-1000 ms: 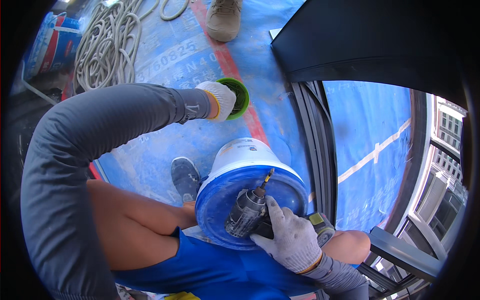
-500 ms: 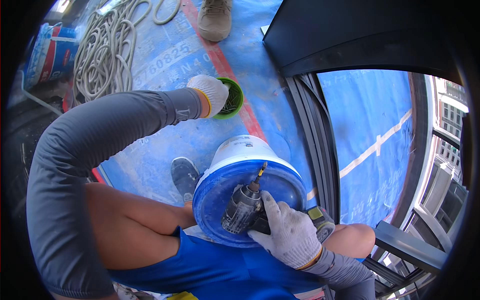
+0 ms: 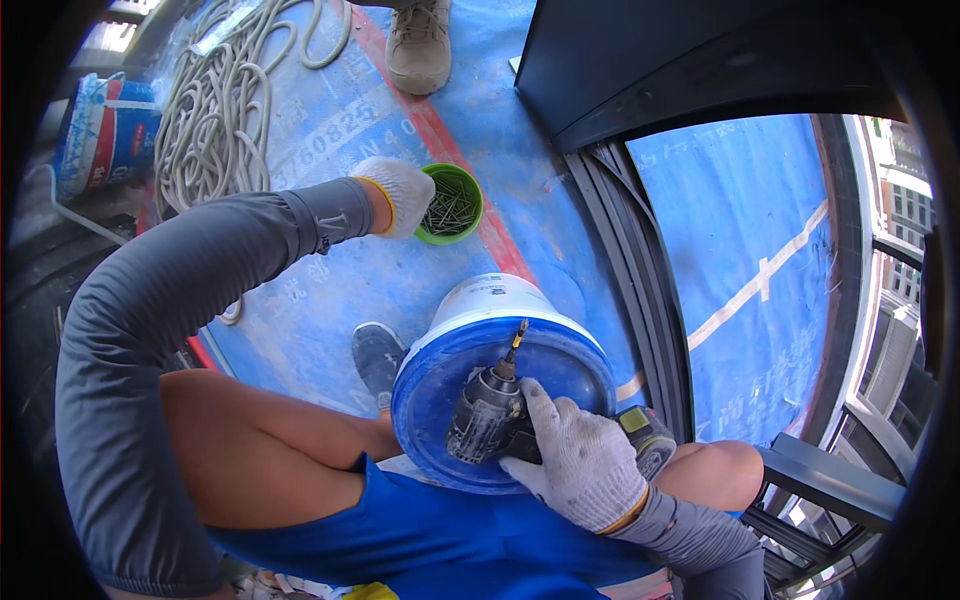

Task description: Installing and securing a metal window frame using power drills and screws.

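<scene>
My left hand (image 3: 398,194), in a white knit glove, reaches out to a small green bowl (image 3: 468,181) full of screws on the blue floor sheet; its fingers rest at the bowl's left rim, whether they pinch a screw is hidden. My right hand (image 3: 578,455), also gloved, grips a grey cordless drill (image 3: 488,412) with a bit pointing up and away. The drill lies over the blue lid of a white bucket (image 3: 480,305) between my knees.
A coil of pale rope (image 3: 222,110) lies at the upper left beside a blue and red bag (image 3: 105,135). Another person's tan shoe (image 3: 420,45) stands near the top. A dark window frame (image 3: 640,270) runs along the right, with an open drop beyond.
My left hand has drawn slightly left off the green bowl, uncovering the screws inside. The drill and my right hand stay on the bucket lid.
</scene>
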{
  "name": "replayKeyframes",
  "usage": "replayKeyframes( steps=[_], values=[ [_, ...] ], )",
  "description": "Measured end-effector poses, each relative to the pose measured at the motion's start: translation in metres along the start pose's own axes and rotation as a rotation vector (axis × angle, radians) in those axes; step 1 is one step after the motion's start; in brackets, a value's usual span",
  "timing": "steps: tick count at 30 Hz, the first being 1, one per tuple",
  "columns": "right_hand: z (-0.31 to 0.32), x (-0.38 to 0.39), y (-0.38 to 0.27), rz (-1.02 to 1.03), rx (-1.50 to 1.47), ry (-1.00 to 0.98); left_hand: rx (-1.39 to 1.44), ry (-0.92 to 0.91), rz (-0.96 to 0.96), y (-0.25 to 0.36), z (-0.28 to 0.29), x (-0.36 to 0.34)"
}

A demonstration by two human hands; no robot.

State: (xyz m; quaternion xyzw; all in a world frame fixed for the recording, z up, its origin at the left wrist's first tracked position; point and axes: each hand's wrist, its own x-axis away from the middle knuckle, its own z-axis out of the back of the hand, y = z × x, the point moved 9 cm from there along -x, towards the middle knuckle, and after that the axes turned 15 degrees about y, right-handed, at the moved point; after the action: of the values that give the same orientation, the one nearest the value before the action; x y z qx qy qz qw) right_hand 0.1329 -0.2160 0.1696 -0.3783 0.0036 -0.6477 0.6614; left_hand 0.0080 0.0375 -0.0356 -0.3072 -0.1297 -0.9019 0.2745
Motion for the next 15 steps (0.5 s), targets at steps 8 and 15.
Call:
replayKeyframes(
  steps=[8,15],
  values=[
    [0.004,0.0,-0.001,0.045,-0.039,0.053,0.265,0.25,0.242,-0.007,0.017,-0.014],
    [0.005,0.001,0.0,0.065,-0.034,0.06,0.208,0.439,0.179,-0.006,0.039,-0.011]
  ],
)
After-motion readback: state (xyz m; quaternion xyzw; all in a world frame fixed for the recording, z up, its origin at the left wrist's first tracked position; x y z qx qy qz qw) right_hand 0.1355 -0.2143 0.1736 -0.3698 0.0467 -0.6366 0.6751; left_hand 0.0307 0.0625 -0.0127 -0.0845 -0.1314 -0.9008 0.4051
